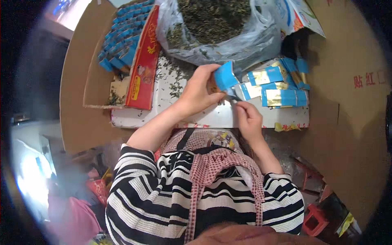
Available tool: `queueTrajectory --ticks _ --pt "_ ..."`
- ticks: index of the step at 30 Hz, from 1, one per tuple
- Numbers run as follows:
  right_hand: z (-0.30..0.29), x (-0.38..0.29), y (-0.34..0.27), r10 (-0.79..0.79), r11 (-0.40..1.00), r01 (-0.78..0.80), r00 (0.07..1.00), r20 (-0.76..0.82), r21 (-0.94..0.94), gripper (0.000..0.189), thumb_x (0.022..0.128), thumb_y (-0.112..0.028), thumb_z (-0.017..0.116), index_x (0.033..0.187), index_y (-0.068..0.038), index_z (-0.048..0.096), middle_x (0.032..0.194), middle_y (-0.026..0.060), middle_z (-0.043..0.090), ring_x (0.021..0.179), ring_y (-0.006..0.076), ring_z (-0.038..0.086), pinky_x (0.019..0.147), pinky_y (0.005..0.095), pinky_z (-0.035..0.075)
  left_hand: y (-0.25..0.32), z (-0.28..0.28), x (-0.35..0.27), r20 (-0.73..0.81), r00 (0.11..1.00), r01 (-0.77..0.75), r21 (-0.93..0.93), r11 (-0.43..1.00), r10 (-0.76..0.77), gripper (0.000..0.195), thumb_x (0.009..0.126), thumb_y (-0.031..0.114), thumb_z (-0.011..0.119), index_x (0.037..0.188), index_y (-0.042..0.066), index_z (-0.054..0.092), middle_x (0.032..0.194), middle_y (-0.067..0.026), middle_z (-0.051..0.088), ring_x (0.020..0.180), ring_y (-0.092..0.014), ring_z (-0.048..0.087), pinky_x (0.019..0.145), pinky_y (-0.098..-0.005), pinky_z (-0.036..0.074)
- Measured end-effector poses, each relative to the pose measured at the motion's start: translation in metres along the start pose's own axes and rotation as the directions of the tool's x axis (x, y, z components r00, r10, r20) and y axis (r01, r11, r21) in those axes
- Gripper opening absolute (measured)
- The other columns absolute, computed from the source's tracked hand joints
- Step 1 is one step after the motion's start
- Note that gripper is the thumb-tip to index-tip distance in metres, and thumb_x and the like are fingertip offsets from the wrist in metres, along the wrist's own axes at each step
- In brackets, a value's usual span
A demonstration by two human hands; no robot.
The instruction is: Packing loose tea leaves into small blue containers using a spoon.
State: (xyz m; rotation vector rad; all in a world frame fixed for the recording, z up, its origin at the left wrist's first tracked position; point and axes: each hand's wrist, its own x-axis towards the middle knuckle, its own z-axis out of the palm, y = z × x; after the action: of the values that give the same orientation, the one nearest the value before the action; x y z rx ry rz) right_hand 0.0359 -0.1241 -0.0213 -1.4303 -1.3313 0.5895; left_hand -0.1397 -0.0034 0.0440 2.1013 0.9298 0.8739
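Note:
My left hand grips a blue and gold packet between thumb and fingers, tilted above a white foam surface. Close beside it, my right hand is closed with thumb against fingers around the end of a small shiny tool. The tool's far end meets the packet's lower side, and its exact kind is unclear. Right of the hands lies a loose pile of blue and gold packets. Beyond them sits a clear plastic bag full of dried, dark green tea-like leaves.
On the left, a cardboard box holds rows of blue packets; its red printed side panel stands beside the foam. Loose leaf bits are scattered there. A large cardboard sheet borders the right. A red plastic stool stands lower right.

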Motion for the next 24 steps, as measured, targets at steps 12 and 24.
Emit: queueTrajectory --ticks 12,24 --pt "-0.026 0.066 -0.071 -0.361 0.889 0.373 0.928 0.096 -0.266 0.01 0.083 0.001 0.06 0.092 0.0 0.064 0.083 0.0107 0.064 0.075 0.0222 0.061 0.071 0.0298 0.048 -0.035 -0.029 -0.031 -0.09 0.991 0.112 0.11 0.988 -0.102 0.059 0.066 0.007 0.073 0.119 0.003 0.046 0.109 -0.017 0.051 0.102 -0.033 0.053 0.086 -0.0383 0.045" --pt "-0.018 0.108 -0.1 -0.599 0.605 0.75 0.65 0.469 -0.268 0.021 0.064 0.005 0.062 0.085 -0.001 0.062 0.082 0.0145 0.064 0.077 0.0311 0.062 0.07 0.039 0.05 -0.037 -0.025 -0.027 -0.139 0.987 0.092 0.114 0.989 -0.076 0.058 0.066 0.006 0.074 0.117 0.002 0.047 0.112 -0.018 0.052 0.105 -0.035 0.052 0.091 -0.0387 0.043"
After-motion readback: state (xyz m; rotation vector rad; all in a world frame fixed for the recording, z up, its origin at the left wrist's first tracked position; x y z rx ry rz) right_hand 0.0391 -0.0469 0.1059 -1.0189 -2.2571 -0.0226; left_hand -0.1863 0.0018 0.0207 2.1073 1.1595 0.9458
